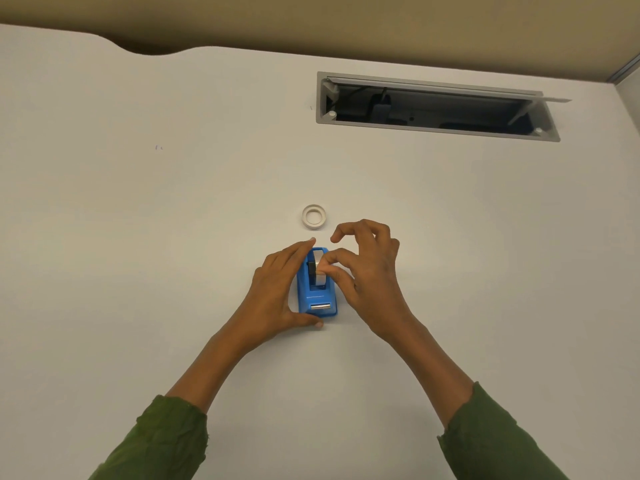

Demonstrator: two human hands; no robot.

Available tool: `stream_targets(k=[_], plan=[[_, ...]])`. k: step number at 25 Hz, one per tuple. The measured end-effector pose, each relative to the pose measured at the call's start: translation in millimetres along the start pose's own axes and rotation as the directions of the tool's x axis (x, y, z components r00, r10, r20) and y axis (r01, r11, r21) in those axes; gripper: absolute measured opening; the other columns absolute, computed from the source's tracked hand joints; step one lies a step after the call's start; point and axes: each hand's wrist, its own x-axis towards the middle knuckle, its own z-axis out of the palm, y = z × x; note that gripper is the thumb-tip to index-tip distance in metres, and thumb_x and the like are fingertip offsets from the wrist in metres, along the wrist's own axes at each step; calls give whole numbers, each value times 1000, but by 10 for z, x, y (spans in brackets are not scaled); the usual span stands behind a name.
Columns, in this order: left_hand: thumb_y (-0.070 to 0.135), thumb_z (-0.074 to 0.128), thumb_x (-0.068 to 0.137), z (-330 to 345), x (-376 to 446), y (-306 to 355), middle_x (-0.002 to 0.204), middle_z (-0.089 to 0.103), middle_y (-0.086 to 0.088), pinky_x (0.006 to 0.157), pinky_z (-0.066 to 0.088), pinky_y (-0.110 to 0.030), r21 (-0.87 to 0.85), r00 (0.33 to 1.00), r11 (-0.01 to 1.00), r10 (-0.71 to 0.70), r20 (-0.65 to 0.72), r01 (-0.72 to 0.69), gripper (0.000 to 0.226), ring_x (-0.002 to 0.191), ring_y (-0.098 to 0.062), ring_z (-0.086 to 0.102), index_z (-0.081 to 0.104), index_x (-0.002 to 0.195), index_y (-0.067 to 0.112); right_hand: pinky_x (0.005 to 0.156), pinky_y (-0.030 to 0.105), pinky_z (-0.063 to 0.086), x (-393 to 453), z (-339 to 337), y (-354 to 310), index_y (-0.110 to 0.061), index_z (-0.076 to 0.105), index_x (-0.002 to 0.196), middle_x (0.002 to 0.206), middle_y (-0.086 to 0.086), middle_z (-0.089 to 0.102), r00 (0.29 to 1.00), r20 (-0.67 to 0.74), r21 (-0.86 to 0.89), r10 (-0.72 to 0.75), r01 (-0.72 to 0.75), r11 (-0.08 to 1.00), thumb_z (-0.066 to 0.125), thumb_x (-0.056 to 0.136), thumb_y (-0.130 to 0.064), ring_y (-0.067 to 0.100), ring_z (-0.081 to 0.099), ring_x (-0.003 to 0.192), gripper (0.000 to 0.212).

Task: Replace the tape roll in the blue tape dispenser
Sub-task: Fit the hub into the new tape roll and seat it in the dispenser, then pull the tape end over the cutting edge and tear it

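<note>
The blue tape dispenser [316, 299] stands on the white table, its metal cutter facing me. My left hand [277, 292] grips it from the left side, fingers along its far end and thumb at its near corner. A tape roll [319, 278] sits upright in the dispenser's well. My right hand [367, 271] pinches the top of this roll between thumb and index finger, other fingers curled above. A second, thin white roll [314, 216] lies flat on the table just beyond the dispenser, touched by neither hand.
A grey cable hatch [436, 107] with its lid open is set in the white table [173, 237] at the far right. The table's far edge curves along a beige wall. Green sleeves cover both forearms.
</note>
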Motion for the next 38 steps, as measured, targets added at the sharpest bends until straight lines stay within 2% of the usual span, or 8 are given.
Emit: stream_targets(k=[6, 13, 19, 21, 26, 30, 36, 38], plan=[[51, 78, 52, 18, 7, -31, 147, 29, 4, 107, 26, -34, -31, 1000, 999, -11, -9, 11, 107, 131, -13, 29, 11, 135, 40, 81, 26, 16, -105, 29, -26, -18, 69, 79, 113, 8, 59, 998, -59, 1, 2, -2, 1000, 65, 82, -19, 20, 34, 114, 6], [51, 76, 52, 8, 5, -35, 147, 29, 6, 105, 23, -28, -36, 1000, 999, 8, -14, -9, 106, 129, -8, 28, 14, 137, 39, 84, 30, 21, -250, 83, -40, -19, 67, 80, 117, 1, 50, 993, -113, 24, -24, 27, 999, 65, 83, -19, 18, 32, 117, 4], [49, 77, 55, 25, 13, -54, 147, 30, 4, 104, 24, -28, -35, 1000, 999, 9, -20, -10, 105, 130, -12, 30, 18, 140, 32, 88, 28, 20, -407, 149, -70, -14, 69, 79, 116, -2, 43, 984, -167, -31, -55, 51, 998, 54, 89, -26, 21, 35, 112, 22], [50, 77, 56, 24, 4, -57, 145, 30, 9, 104, 24, -28, -31, 1000, 999, 17, -24, -17, 105, 128, -7, 29, 17, 140, 34, 87, 28, 21, -435, 162, -97, -12, 70, 78, 115, 0, 43, 977, -196, -54, -82, 73, 996, 48, 92, -30, 23, 37, 109, 32], [50, 76, 57, 19, 1, -58, 147, 29, 8, 106, 23, -29, -37, 1000, 999, 16, -20, -17, 102, 127, -2, 26, 14, 138, 39, 77, 37, 30, -553, 193, -100, -12, 71, 80, 111, 1, 44, 964, -227, -103, -140, 119, 987, 58, 86, -24, 24, 38, 103, 18], [45, 80, 59, 20, 7, -66, 148, 29, 5, 106, 22, -29, -30, 1000, 999, 13, -17, -14, 104, 132, -10, 28, 17, 140, 32, 74, 38, 32, -574, 188, -65, -12, 70, 80, 108, 1, 45, 953, -261, -126, -154, 124, 984, 62, 84, -23, 24, 40, 99, 14], [51, 73, 58, 30, 9, -79, 148, 27, 7, 106, 21, -28, -31, 1000, 999, 18, -12, -18, 101, 130, -4, 24, 11, 137, 40, 72, 40, 32, -623, 226, -75, -10, 72, 83, 104, 1, 45, 938, -314, -144, -145, 104, 984, 59, 87, -28, 22, 40, 96, 23], [51, 73, 58, 32, 8, -89, 146, 26, 12, 106, 21, -29, -33, 1000, 999, 20, -10, -20, 101, 128, -1, 22, 10, 136, 42, 72, 40, 32, -639, 248, -75, -10, 71, 83, 105, 1, 46, 936, -318, -140, -153, 113, 984, 59, 87, -29, 23, 41, 96, 23]])
